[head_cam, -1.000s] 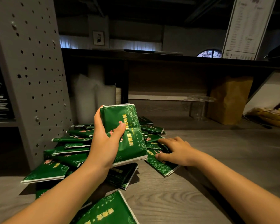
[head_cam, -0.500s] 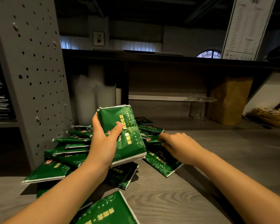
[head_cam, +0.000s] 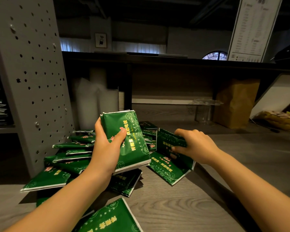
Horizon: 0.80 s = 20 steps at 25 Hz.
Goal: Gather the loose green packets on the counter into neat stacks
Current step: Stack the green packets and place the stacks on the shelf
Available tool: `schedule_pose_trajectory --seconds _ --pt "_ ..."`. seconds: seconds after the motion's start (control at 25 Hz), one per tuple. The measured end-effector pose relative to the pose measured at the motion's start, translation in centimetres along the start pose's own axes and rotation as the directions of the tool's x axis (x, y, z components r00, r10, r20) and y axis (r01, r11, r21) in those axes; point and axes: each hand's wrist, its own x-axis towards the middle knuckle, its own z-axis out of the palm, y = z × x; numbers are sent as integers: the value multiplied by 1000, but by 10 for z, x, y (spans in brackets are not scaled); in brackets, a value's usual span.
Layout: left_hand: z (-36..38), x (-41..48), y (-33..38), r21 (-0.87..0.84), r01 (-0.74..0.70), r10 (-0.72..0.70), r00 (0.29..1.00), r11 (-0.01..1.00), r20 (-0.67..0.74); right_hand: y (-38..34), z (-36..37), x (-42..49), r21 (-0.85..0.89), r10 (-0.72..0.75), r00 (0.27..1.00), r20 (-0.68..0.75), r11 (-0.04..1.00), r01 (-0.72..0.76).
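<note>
Holding a stack of green packets (head_cam: pixel 127 141) upright, left hand (head_cam: pixel 105 151) curled around it | right hand (head_cam: pixel 196 146) pinching one packet (head_cam: pixel 169 143) above the heap (head_cam: pixel 70 158) | bench (head_cam: pixel 182 203)

The picture's bottom edge is cutting off the nearest packet (head_cam: pixel 110 218); the left hand (head_cam: pixel 105 153) is hiding part of its held stack (head_cam: pixel 131 143).

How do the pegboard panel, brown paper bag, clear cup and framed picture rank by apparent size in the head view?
pegboard panel
brown paper bag
clear cup
framed picture, though it hangs far back, so its real size is unsure
</note>
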Motion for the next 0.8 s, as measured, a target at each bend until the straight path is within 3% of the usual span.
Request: schedule_pose_trajectory --seconds 0.08,0.16,0.24,0.32,0.36,0.4,0.56,0.8 --pt "0 -1 1 5 -1 0 1000 1000 1 2 -4 1 158 12 997 -81 987 1" --pt "1 -1 2 8 1 -1 1000 1000 7 0 -11 0 493 67 984 -166 870 24" --pt "0 -1 0 23 2 -2 1000 1000 9 -12 -21 -4 837 139 978 -152 544 53" --pt "0 -2 -2 40 4 -5 1000 999 21 -31 -23 -8 977 117 990 -81 205 56" --pt "1 -3 -3 50 7 -8 1000 999 24 -41 -20 -10 992 89 994 -60 120 49" --pt "2 -3 -4 56 10 -11 1000 998 18 -51 -15 -11 993 60 997 -54 107 47" --pt "5 -2 -6 42 13 -12 999 999 -32 -84 7 -16 959 28 993 -113 265 101" --pt "12 -16 -1 21 31 -32 998 999 61 -108 25 -25 950 -40 994 -102 292 109"
